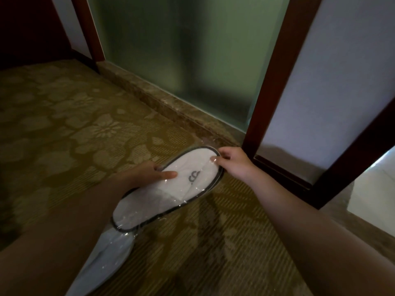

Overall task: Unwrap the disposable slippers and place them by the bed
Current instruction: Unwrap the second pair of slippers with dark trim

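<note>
A patterned carpet (pixel 64 124) fills the floor, running up to a frosted glass panel (pixel 181 60) set in a dark wooden frame (pixel 275 71). No bed shows in this view. Held above the carpet, well clear of it, is the pair of white slippers (pixel 162 201) with dark edging, sealed in a clear plastic wrapper (pixel 111 251) whose loose tail hangs down beside the left forearm.

The left hand (pixel 149 174) grips the pack at its middle, thumb laid flat on top and fingers underneath. The right hand (pixel 233 162) pinches the far end, thumb and fingers closed on the film there.

The pack looks very light and floppy, and the film thin, slick and easy to tear. The slippers should bend without harm, so the best hold is probably on slack film at one end, pulling it away while the other hand steadies the soles.
</note>
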The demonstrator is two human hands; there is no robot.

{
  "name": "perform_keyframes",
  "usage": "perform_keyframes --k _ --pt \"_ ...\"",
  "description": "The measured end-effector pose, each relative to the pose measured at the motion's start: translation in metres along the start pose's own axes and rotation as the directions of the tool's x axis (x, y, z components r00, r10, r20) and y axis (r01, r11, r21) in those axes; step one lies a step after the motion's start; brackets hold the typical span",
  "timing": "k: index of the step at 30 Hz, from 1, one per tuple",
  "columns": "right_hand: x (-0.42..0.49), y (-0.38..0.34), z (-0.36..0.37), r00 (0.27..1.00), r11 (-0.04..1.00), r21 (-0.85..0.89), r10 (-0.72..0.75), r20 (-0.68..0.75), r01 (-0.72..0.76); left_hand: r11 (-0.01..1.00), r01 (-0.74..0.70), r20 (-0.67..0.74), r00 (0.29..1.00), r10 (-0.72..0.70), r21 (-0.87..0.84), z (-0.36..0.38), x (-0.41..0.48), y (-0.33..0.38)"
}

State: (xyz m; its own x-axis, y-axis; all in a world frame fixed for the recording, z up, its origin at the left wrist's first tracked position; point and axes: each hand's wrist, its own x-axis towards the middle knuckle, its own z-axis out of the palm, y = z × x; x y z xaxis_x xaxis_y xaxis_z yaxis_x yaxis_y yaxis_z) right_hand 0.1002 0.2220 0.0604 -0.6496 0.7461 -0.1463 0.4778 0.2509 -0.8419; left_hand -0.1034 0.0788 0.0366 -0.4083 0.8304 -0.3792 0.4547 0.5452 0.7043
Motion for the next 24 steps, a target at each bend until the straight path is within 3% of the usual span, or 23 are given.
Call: perform_keyframes --k 4,8,13,16,18,21,24 --pt "0.003 0.001 -0.007 0.981 0.993 0.117 0.029 -0.191 -0.006 0.998 -0.048 -0.035 0.998 0.046 -0.047 0.001 0.004 -0.003" --pt "0.006 0.008 -0.014 0.919 0.950 0.308 0.167 -0.358 -0.053 0.997 -0.058 -0.032 0.998 0.060 0.047 0.004 0.001 -0.006" --pt "0.006 0.017 -0.019 0.885 0.776 0.623 0.357 -0.300 -0.102 0.993 -0.036 -0.044 0.998 0.041 0.114 0.009 -0.001 -0.003" --pt "0.003 0.021 -0.021 0.921 0.704 0.694 0.356 -0.162 -0.150 0.996 -0.067 -0.028 0.997 0.068 0.054 0.009 0.001 -0.005" --pt "0.000 0.025 -0.022 0.932 0.710 0.681 0.344 -0.111 -0.181 0.995 -0.078 -0.031 0.996 0.081 0.065 0.009 0.004 -0.007" --pt "0.003 0.030 -0.026 0.909 0.747 0.635 0.382 -0.169 -0.196 0.992 -0.115 -0.038 0.992 0.116 0.044 0.012 0.008 -0.009" --pt "0.008 0.039 -0.037 0.837 0.738 0.658 0.451 -0.310 -0.154 0.993 -0.113 -0.027 0.993 0.114 0.012 0.016 0.014 -0.006"
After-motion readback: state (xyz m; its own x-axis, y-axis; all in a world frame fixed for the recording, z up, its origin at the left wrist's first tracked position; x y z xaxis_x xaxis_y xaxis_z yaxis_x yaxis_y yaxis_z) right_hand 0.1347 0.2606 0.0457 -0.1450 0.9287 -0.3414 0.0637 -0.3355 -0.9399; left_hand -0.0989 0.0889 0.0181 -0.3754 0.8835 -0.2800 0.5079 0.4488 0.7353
